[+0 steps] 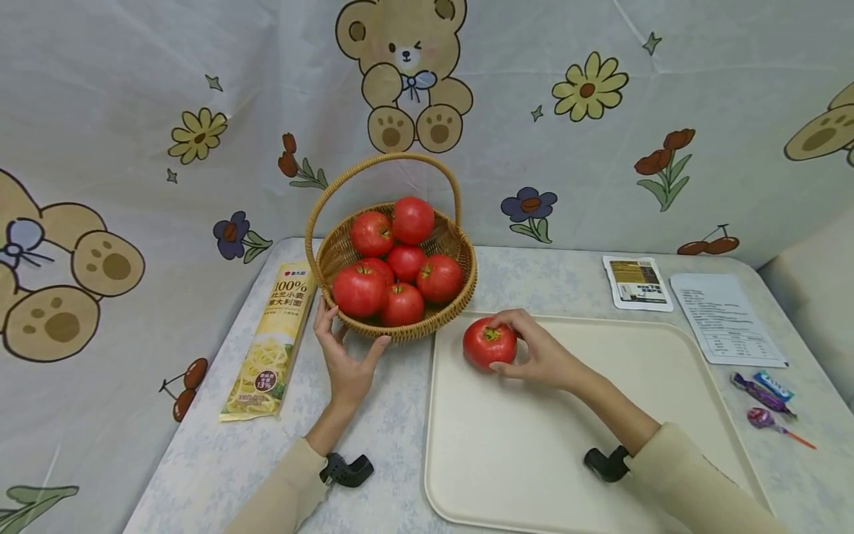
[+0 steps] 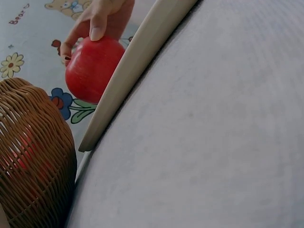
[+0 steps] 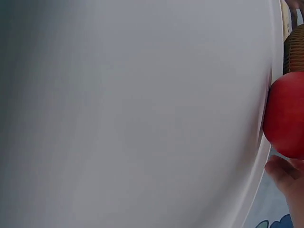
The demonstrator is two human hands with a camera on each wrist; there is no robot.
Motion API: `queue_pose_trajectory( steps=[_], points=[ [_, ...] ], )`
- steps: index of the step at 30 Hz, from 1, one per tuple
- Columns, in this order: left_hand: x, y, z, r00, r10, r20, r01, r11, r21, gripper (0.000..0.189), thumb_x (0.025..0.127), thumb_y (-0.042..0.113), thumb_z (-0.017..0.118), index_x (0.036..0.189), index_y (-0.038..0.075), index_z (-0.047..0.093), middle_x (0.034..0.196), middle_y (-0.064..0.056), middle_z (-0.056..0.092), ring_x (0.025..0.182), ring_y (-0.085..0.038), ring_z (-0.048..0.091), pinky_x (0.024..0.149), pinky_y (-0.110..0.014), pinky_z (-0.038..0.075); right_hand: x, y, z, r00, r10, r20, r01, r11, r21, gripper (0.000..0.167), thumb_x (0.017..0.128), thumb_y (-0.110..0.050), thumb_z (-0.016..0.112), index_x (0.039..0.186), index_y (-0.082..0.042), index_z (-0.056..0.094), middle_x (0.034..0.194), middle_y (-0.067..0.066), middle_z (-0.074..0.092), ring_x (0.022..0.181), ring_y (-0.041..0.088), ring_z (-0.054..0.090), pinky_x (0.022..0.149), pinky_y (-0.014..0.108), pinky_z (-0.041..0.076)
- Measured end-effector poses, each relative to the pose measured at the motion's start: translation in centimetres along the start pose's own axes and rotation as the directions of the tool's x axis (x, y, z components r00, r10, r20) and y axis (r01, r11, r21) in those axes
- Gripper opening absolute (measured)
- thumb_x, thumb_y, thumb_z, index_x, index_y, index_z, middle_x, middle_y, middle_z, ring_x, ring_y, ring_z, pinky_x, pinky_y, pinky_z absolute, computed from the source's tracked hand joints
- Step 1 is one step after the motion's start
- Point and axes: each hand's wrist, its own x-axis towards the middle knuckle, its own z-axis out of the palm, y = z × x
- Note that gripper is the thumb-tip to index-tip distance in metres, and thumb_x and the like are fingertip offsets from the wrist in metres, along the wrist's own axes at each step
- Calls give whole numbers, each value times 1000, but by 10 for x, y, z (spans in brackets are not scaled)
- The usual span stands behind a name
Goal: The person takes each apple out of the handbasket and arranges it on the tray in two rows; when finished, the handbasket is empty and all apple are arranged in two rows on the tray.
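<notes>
In the head view, my right hand (image 1: 537, 356) grips a red tomato (image 1: 482, 345) between thumb and fingers, at the upper left corner of a cream tray (image 1: 567, 445). The left wrist view shows the tomato (image 2: 92, 71) from the side, with the right thumb across its top. My left hand (image 1: 348, 371) holds the front left side of a wicker basket (image 1: 440, 319), thumb and fingers spread around its curve; some fingertips are hidden by the basket. Several more tomatoes (image 1: 360, 289) are piled in this basket, whose tall handle arches over them.
Left of the basket lies a yellow pasta packet (image 1: 270, 341). Beyond the tray are a white-edged sachet (image 1: 637, 283) and a printed sheet (image 1: 727, 319). Wrapped candies (image 1: 763, 393) and a lollipop (image 1: 760, 417) lie at the right. A patterned cloth (image 1: 500, 111) hangs behind the table.
</notes>
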Motion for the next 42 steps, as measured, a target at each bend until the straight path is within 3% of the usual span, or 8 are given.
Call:
queue_pose_trajectory(
  steps=[5,9,15,20,29,37,42],
  points=[
    [0,0,0,1000,14,2,-14,1000,2,81,79,16,82,133,-11,28,158,-27,11,148,-34,18,103,-54,34,6,-18,-10,999,-17,-46,13,995,-100,61,78,-13,82,130,-12,51,142,12,41,132,31,42,103,54,44],
    [1,1,0,1000,17,5,-17,1000,5,81,79,17,82,133,-11,28,159,-27,10,149,-33,18,102,-56,33,20,-35,-21,994,-79,-71,69,988,-135,59,81,-12,80,132,-12,51,144,12,41,133,31,42,103,55,43],
    [0,1,0,1000,15,6,-15,1000,7,81,79,16,82,133,-12,28,158,-28,10,149,-34,18,102,-55,34,44,-54,-29,981,-182,-73,172,977,-124,59,80,-5,79,132,-5,51,143,14,41,131,29,45,103,50,45],
    [2,2,-1,1000,15,-1,-15,1000,20,80,80,17,82,133,-11,29,159,-27,11,149,-32,18,102,-58,34,72,-73,-30,975,-217,-51,214,975,-65,60,80,-7,79,134,-7,52,143,13,40,132,26,43,94,47,52],
    [2,0,-1,1000,11,7,-11,1000,23,80,80,14,81,134,-11,28,159,-25,10,149,-31,17,103,-61,33,117,-96,-14,971,-235,41,238,969,-70,51,86,-20,76,133,-13,56,141,10,42,131,25,43,95,48,51],
    [1,-1,-1,1000,11,19,-12,999,33,79,80,16,81,134,-8,29,160,-22,11,149,-31,18,104,-60,33,151,-100,12,972,-204,117,213,975,-67,51,88,-27,74,135,-18,55,137,9,44,121,21,50,88,39,55],
    [0,1,-1,1000,15,19,-15,1000,26,79,81,15,80,134,-11,28,159,-27,9,150,-33,15,104,-63,31,167,-99,31,962,-219,163,224,975,-14,51,90,-25,72,137,-17,54,136,6,47,124,18,43,88,40,55]
  ],
)
